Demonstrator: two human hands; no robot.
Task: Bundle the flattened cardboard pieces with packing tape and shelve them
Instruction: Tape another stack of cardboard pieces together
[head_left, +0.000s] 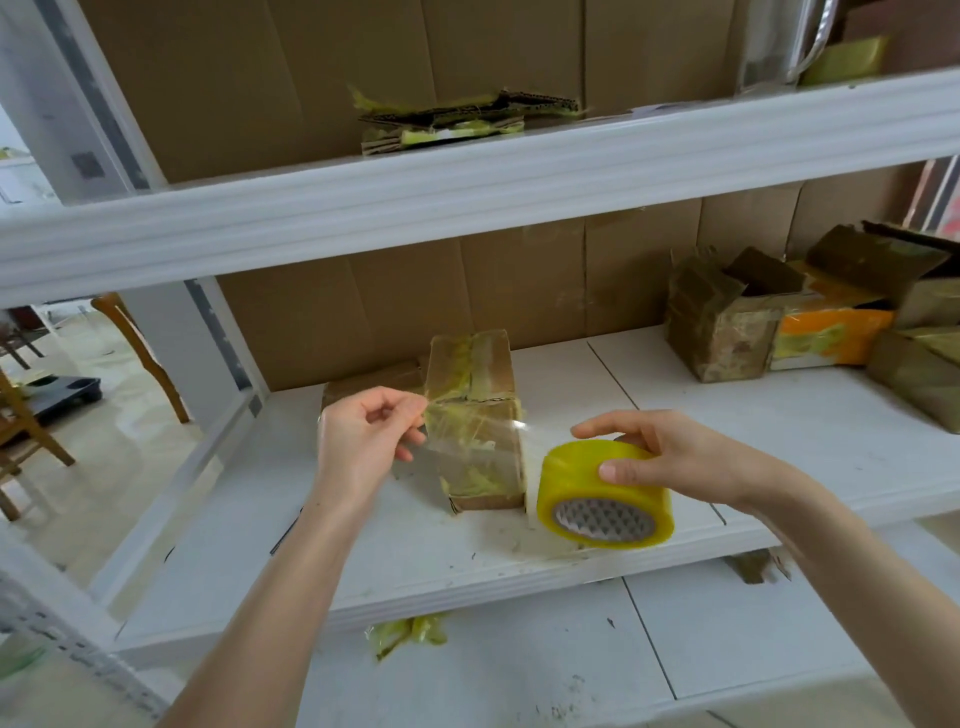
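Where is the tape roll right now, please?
Head view, right of centre: the right hand holds the tape roll above the shelf, beside the cardboard bundle.

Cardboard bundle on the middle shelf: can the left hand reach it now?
Likely yes: left hand sits beside the cardboard bundle, nothing between them, but it pinches the tape strip.

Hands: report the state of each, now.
Left hand: closed, pinching the free end of the tape strip.
Right hand: closed, gripping the yellow tape roll.
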